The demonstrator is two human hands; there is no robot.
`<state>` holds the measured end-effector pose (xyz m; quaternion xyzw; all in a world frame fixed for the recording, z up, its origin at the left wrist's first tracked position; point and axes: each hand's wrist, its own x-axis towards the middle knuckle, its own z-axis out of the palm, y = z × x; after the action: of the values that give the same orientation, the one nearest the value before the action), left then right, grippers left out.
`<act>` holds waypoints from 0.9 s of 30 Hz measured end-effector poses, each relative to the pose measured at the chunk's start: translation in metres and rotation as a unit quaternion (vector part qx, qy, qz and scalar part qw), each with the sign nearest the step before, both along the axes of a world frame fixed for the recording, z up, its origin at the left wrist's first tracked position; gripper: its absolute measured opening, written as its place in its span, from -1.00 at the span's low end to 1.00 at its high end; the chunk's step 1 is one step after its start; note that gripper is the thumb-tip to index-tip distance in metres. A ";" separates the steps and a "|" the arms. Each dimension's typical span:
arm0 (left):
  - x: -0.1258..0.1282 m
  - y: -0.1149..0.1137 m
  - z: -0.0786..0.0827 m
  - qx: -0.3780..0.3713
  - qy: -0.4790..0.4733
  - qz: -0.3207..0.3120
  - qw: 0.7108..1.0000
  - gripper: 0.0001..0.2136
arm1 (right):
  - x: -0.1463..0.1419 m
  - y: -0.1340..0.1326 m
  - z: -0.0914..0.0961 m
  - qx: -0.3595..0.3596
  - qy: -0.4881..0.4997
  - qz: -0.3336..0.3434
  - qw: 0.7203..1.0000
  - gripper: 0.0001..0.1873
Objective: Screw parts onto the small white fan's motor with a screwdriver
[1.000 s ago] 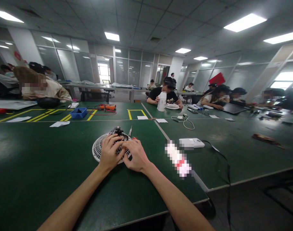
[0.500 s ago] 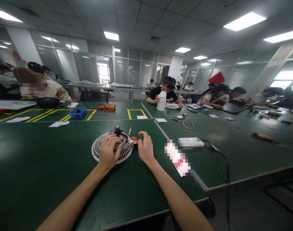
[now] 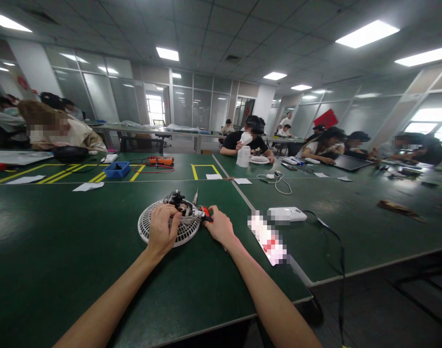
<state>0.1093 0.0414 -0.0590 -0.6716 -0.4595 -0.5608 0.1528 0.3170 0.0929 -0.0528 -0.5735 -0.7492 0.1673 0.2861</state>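
Note:
A white round fan grille lies flat on the green table, with a dark motor part and wires on its far side. My left hand rests on the grille, fingers curled over its middle. To the right of the grille, my right hand is closed round a red-and-black handled tool, probably a screwdriver, that lies beside the grille.
A grey screwdriver lies behind the grille. A white box with a black cable and a blurred flat object sit to the right. A blue tray stands far left. Other people sit at the far tables.
My right hand left the grille, moved right, and closed on the red-handled tool beside it. My left hand stayed on the grille.

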 end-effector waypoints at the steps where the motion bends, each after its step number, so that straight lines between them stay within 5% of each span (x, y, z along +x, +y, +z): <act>1: 0.000 0.000 0.001 0.002 0.001 0.002 1.000 -0.85 | 0.002 0.003 0.000 0.000 0.035 -0.007 0.999 -0.59; 6: 0.002 0.000 0.003 0.004 -0.001 0.009 1.000 -0.83 | 0.008 0.014 0.008 -0.057 0.246 -0.069 0.965 -0.62; 11: 0.001 -0.001 0.003 0.002 -0.003 0.003 1.000 -0.85 | 0.006 0.014 0.024 -0.143 0.536 -0.039 0.831 -0.54; 17: 0.001 0.000 0.003 0.019 0.009 0.005 1.000 -0.91 | 0.003 0.004 0.034 -0.212 0.670 -0.006 0.711 -0.58; 22: 0.001 0.002 0.001 0.022 0.013 0.010 1.000 -0.96 | 0.003 0.007 0.031 -0.208 0.719 -0.036 0.662 -0.60; 27: -0.001 0.003 -0.001 0.015 -0.002 0.010 1.000 -0.95 | 0.002 0.008 0.028 -0.192 0.737 -0.064 0.645 -0.55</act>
<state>0.1081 0.0443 -0.0598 -0.6635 -0.4576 -0.5676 0.1678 0.3190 0.1011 -0.0244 -0.3493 -0.2040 0.6558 0.6373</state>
